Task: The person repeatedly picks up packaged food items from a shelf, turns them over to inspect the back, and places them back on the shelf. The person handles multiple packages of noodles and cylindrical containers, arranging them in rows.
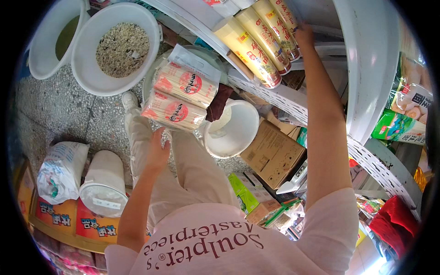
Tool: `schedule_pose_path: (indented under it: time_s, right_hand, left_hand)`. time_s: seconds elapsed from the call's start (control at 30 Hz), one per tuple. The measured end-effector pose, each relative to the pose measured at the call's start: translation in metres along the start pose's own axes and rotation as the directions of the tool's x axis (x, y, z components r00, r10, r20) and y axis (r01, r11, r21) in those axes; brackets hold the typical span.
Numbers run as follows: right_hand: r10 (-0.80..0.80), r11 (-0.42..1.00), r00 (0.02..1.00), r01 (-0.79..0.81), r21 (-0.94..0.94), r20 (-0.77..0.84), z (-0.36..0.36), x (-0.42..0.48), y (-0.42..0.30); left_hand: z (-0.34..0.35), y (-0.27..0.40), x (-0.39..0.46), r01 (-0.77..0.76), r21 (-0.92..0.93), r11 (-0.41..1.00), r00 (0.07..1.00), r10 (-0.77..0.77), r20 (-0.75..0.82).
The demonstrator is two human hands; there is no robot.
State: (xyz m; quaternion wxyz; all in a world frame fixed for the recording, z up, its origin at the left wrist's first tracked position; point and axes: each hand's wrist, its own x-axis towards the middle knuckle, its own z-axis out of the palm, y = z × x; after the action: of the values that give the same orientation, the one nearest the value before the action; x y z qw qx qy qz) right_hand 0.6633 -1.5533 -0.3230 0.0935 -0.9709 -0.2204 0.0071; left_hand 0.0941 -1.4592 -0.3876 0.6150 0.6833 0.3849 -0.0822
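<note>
My right hand (305, 36) is stretched out to the shelf, at the side of several yellow paper-wrapped rolls of dried noodles (252, 51). Its fingers are dark and partly hidden, so whether they grip the rightmost roll (286, 15) or only touch it is unclear. My left hand (158, 149) hangs in front of my thigh, holding nothing, with the fingers apart. Just beyond it, clear bundles of noodles with red print (185, 84) lie on top of a round tub (151, 68). A dark red cloth (220, 103) sits beside these bundles.
White buckets of grain (80, 82) and of pale contents (245, 134) stand on the speckled floor (44, 110). A cardboard box (273, 151) sits below the perforated white shelf edge (271, 96). Behind me on the left are a white sack (63, 168) and a lidded bucket (105, 175).
</note>
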Motion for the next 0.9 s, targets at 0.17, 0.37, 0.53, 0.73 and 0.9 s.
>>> schedule_pose_path:
  time_s: [0.17,0.37,0.53,0.73,0.9]
  right_hand:
    - [-0.095,0.968,0.994,0.080,-0.239,-0.049,0.025,-0.008,0.019]
    - [-0.065,0.971,0.998,0.067,-0.229,0.018,0.032,-0.005,0.012]
    - [-0.109,0.980,0.989,0.090,-0.175,-0.104,0.037,-0.009,0.020]
    - [0.052,0.976,0.980,-0.009,0.218,-0.191,0.017,-0.041,-0.011]
    - [-0.064,0.951,0.975,0.125,0.284,-0.215,-0.004,-0.131,-0.075]
  left_hand:
    - [-0.026,0.006,0.014,0.087,-0.030,0.996,0.996,-0.086,0.020]
    - [-0.016,0.000,0.018,0.032,0.005,0.999,0.999,-0.032,-0.036]
    - [-0.005,0.003,0.015,-0.005,0.073,0.997,1.000,0.003,0.029]
    - [0.003,0.016,0.019,-0.058,0.041,0.997,0.998,0.058,0.011]
    - [0.003,0.039,0.072,-0.252,0.070,0.965,0.956,0.260,-0.135]
